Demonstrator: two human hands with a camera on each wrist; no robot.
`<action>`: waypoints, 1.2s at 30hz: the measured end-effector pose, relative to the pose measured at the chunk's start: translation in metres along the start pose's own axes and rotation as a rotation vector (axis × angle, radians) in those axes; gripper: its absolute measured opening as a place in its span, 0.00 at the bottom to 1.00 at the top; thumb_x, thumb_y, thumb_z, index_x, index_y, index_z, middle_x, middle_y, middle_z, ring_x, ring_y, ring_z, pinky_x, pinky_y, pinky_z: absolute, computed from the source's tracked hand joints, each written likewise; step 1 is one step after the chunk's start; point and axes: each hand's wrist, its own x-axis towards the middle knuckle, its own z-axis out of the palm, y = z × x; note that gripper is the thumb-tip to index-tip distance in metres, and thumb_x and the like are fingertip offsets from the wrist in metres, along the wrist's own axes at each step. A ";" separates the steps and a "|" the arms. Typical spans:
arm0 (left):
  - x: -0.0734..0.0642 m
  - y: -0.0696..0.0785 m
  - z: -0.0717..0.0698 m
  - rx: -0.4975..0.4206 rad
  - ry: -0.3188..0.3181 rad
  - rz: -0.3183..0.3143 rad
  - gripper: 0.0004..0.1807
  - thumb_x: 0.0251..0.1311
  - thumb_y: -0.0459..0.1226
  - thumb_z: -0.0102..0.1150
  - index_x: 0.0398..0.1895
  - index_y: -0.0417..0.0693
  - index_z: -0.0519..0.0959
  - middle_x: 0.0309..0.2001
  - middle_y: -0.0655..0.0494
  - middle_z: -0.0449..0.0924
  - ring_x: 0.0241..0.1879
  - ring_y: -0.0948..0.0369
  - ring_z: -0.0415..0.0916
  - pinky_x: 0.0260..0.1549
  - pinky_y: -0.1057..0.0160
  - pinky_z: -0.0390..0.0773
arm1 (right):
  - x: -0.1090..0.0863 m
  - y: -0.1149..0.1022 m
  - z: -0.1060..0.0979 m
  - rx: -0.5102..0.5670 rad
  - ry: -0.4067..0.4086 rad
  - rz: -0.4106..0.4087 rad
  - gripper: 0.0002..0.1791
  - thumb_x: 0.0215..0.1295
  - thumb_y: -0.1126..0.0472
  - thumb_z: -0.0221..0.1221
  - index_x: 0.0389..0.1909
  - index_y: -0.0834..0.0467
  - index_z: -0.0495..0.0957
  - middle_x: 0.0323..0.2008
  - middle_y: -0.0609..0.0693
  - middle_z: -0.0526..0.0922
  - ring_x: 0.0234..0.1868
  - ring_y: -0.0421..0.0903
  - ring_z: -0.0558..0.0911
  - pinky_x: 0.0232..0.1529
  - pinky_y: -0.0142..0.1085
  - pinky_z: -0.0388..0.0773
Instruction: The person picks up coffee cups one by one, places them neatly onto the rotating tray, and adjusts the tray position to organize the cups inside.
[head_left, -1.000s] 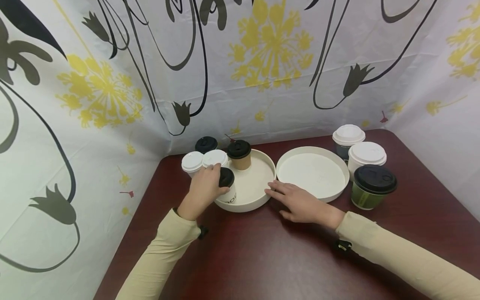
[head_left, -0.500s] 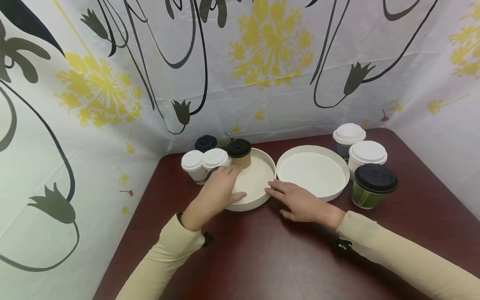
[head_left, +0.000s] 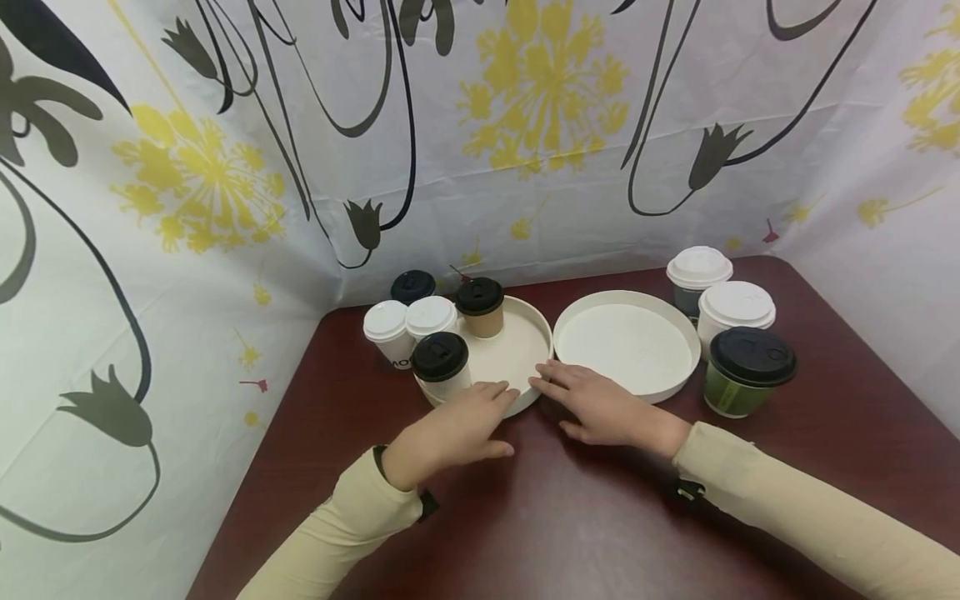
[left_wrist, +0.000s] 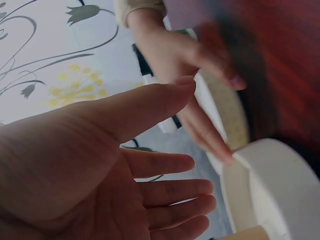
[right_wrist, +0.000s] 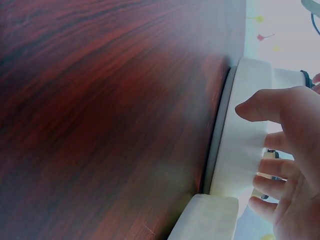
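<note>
My left hand (head_left: pixel 459 427) hovers at the front edge of the left round white tray (head_left: pixel 517 354), its fingers extended and nothing in the palm, as the left wrist view confirms. Just behind it a white cup with a black lid (head_left: pixel 441 358) stands upright in the tray's front left. A brown cup with a black lid (head_left: pixel 482 308) stands toward the tray's back. My right hand (head_left: pixel 600 406) has its fingertips at that tray's right rim, near where the second round white tray (head_left: pixel 626 346) adjoins; it holds nothing.
Left of the trays stand two white-lidded cups (head_left: pixel 386 332) and a dark-lidded cup (head_left: pixel 412 286). On the right are a dark cup with a white lid (head_left: pixel 697 275), a white cup (head_left: pixel 735 312) and a green cup with a black lid (head_left: pixel 742 375). Patterned cloth (head_left: pixel 465 150) surrounds the table.
My left hand has let go of the black-lidded white cup and moved right and toward me, uncovering the cup in the tray. The right hand stays in place.
</note>
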 end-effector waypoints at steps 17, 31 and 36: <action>0.002 -0.001 0.017 -0.074 -0.115 -0.024 0.41 0.59 0.48 0.68 0.70 0.38 0.64 0.60 0.46 0.79 0.58 0.57 0.79 0.59 0.60 0.78 | 0.001 -0.006 -0.004 0.004 -0.038 0.012 0.43 0.55 0.53 0.69 0.72 0.60 0.64 0.70 0.62 0.68 0.72 0.60 0.67 0.69 0.52 0.68; 0.003 -0.002 0.017 -0.084 -0.150 -0.052 0.45 0.59 0.50 0.67 0.74 0.40 0.60 0.69 0.45 0.70 0.67 0.54 0.71 0.65 0.57 0.73 | 0.001 -0.009 -0.004 -0.004 -0.043 0.012 0.44 0.55 0.53 0.69 0.72 0.60 0.63 0.70 0.63 0.68 0.72 0.60 0.67 0.69 0.52 0.69; 0.005 -0.004 0.015 -0.093 -0.180 -0.058 0.46 0.59 0.51 0.68 0.75 0.43 0.59 0.69 0.46 0.70 0.67 0.55 0.71 0.65 0.58 0.73 | 0.001 -0.008 -0.005 -0.006 -0.044 0.013 0.44 0.55 0.53 0.69 0.72 0.60 0.63 0.70 0.62 0.68 0.72 0.60 0.67 0.68 0.52 0.69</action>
